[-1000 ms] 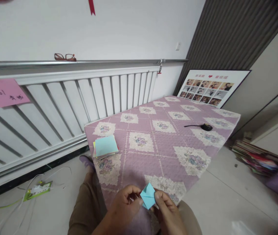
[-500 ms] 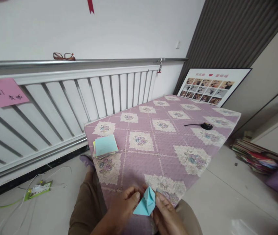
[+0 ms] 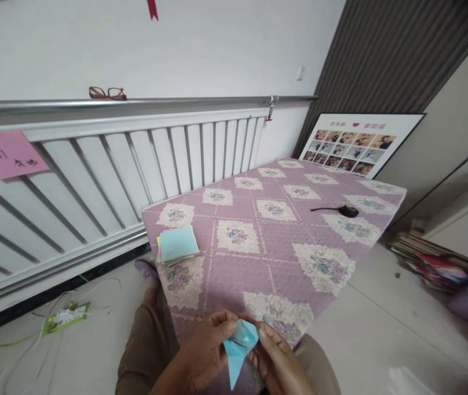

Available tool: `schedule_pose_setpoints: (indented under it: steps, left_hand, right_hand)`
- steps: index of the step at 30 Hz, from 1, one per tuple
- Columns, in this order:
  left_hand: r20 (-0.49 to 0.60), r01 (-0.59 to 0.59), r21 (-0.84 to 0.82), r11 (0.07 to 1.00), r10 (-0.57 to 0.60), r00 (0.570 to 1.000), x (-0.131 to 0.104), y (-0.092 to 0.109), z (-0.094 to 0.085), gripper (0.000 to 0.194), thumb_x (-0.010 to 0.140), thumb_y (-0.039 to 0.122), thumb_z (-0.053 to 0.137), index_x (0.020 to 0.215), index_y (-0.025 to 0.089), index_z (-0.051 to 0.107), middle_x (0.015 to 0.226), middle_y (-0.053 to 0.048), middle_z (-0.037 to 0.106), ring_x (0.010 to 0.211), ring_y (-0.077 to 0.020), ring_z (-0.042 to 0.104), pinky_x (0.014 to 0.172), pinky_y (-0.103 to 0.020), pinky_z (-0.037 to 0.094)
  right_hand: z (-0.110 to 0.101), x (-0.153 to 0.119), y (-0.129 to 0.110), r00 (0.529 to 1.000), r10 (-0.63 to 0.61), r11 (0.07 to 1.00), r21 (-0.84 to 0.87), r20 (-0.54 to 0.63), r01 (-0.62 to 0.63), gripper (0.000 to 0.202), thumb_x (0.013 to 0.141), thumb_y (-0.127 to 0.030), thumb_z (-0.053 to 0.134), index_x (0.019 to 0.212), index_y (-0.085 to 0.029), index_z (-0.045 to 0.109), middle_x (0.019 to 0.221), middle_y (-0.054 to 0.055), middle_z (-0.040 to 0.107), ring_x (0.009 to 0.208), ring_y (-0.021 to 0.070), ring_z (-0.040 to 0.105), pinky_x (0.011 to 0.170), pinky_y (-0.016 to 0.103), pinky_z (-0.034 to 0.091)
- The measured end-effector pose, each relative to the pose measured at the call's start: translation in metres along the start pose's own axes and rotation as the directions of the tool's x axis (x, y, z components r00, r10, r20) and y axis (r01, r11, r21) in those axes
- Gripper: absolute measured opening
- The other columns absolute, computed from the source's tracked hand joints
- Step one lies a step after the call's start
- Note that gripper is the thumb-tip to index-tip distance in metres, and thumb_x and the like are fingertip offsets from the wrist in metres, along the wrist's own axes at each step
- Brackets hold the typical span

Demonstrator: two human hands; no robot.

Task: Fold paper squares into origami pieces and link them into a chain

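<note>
Blue folded paper (image 3: 241, 340) is located at the near end of the table (image 3: 244, 280), held above the flower-patterned cloth between the two hands. Its upper part is a faceted, partly opened fold with creased panels; from it a narrow point extends downward toward the lower edge of the view. Light and darker blue faces are both visible.

The left hand (image 3: 207, 343) grips the paper's left side, thumb laid on top near the upper fold. The right hand (image 3: 281, 354) pinches the right edge, thumb uppermost. Both grips are narrow and closed on the paper.

One container noted: a purple bin (image 3: 464, 307) on the floor at far right. Something pale shows at its opening but cannot be identified; the bin is cut off by the frame. Beside it lies a pile of papers (image 3: 431, 263), blurred.

The paper's underside and several fingertips are concealed by the hands. Both forearms are cut off at the lower edge. Small lettering on the photo board (image 3: 353, 140) is illegible. A stack of coloured sheets (image 3: 179, 244), blue uppermost, rests at the table's left edge.
</note>
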State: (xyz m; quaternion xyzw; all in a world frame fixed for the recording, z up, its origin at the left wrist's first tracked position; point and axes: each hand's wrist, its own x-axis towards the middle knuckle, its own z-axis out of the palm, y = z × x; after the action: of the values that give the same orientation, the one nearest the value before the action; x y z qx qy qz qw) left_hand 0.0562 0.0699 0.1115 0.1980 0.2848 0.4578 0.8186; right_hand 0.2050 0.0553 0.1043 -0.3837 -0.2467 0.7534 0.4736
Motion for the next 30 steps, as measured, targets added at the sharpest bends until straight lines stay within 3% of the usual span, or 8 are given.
schedule_pose_setpoints:
  steps: [5, 9, 14, 16, 19, 22, 25, 30]
  left_hand:
    - [-0.038, 0.062, 0.016, 0.998, -0.061, 0.997, 0.002, -0.006, -0.002, 0.032, 0.053, 0.032, 0.086, 0.066, 0.014, 0.062, 0.067, -0.002, 0.061, 0.060, -0.0116, 0.052, 0.062, -0.024, 0.038]
    - [-0.085, 0.008, 0.064, 0.998, -0.003, 0.996, 0.002, -0.006, 0.001, 0.033, 0.054, 0.032, 0.084, 0.064, 0.015, 0.057, 0.064, 0.000, 0.058, 0.060, -0.0112, 0.048, 0.062, -0.025, 0.036]
    - [-0.175, -0.062, 0.330, 0.942, 0.126, 0.976, 0.002, -0.003, -0.005, 0.035, 0.063, 0.037, 0.076, 0.058, 0.018, 0.046, 0.054, 0.007, 0.041, 0.053, -0.0077, 0.035, 0.056, -0.022, 0.030]
    - [-0.225, -0.047, 0.442, 0.896, 0.162, 0.961, 0.003, -0.004, -0.010, 0.034, 0.065, 0.040, 0.073, 0.059, 0.018, 0.046, 0.054, 0.007, 0.039, 0.053, -0.0078, 0.034, 0.055, -0.022, 0.029]
    - [-0.252, -0.027, 0.535, 0.844, 0.190, 0.949, 0.004, -0.004, -0.016, 0.033, 0.066, 0.041, 0.070, 0.059, 0.019, 0.046, 0.055, 0.007, 0.038, 0.053, -0.0084, 0.033, 0.053, -0.022, 0.028]
    - [-0.241, -0.025, 0.562, 0.827, 0.192, 0.951, 0.005, -0.003, -0.015, 0.033, 0.066, 0.043, 0.068, 0.060, 0.019, 0.046, 0.057, 0.006, 0.040, 0.055, -0.0091, 0.035, 0.054, -0.023, 0.028]
    - [-0.240, -0.011, 0.575, 0.818, 0.182, 0.954, 0.004, -0.001, -0.012, 0.033, 0.066, 0.043, 0.068, 0.060, 0.019, 0.046, 0.057, 0.006, 0.041, 0.055, -0.0095, 0.036, 0.054, -0.023, 0.029]
    - [-0.223, -0.034, 0.585, 0.810, 0.201, 0.954, 0.002, 0.000, -0.010, 0.034, 0.067, 0.044, 0.066, 0.058, 0.019, 0.045, 0.056, 0.006, 0.039, 0.056, -0.0098, 0.035, 0.055, -0.023, 0.029]
  right_hand:
    - [0.001, 0.002, 0.001, 1.000, 0.028, 0.999, 0.027, -0.007, -0.028, 0.034, 0.071, -0.048, 0.074, 0.091, -0.020, 0.069, 0.091, 0.006, 0.069, 0.085, 0.0217, 0.064, 0.079, 0.034, 0.049]
    - [-0.005, 0.009, 0.006, 0.998, -0.002, 1.000, -0.027, -0.066, 0.001, 0.033, 0.072, -0.049, 0.072, 0.090, -0.022, 0.068, 0.095, 0.005, 0.068, 0.089, 0.0206, 0.062, 0.076, 0.031, 0.049]
    - [-0.018, 0.010, 0.007, 0.914, -0.280, 0.933, -0.309, -0.294, 0.186, 0.032, 0.068, -0.051, 0.073, 0.083, -0.024, 0.065, 0.081, -0.001, 0.063, 0.077, 0.0154, 0.057, 0.069, 0.023, 0.046]
    - [-0.018, 0.004, 0.002, 0.899, -0.382, 0.852, -0.459, -0.212, 0.253, 0.026, 0.070, -0.048, 0.072, 0.077, -0.023, 0.065, 0.072, -0.001, 0.059, 0.070, 0.0147, 0.054, 0.066, 0.023, 0.045]
    - [-0.010, -0.007, -0.007, 0.886, -0.461, 0.688, -0.615, 0.039, 0.385, 0.015, 0.078, -0.039, 0.065, 0.081, -0.024, 0.066, 0.077, 0.000, 0.057, 0.075, 0.0163, 0.056, 0.069, 0.024, 0.046]
    - [0.002, -0.012, -0.014, 0.849, -0.477, 0.506, -0.719, 0.226, 0.476, 0.017, 0.080, -0.029, 0.061, 0.096, -0.027, 0.066, 0.079, 0.000, 0.056, 0.078, 0.0163, 0.057, 0.075, 0.025, 0.046]
    - [0.008, -0.011, -0.016, 0.838, -0.452, 0.390, -0.777, 0.305, 0.493, 0.022, 0.082, -0.025, 0.059, 0.103, -0.028, 0.064, 0.083, 0.000, 0.058, 0.079, 0.0152, 0.057, 0.075, 0.024, 0.046]
    - [0.006, -0.007, -0.012, 0.826, -0.444, 0.309, -0.806, 0.348, 0.505, 0.012, 0.084, -0.024, 0.056, 0.095, -0.026, 0.062, 0.083, 0.000, 0.057, 0.080, 0.0144, 0.058, 0.073, 0.023, 0.046]
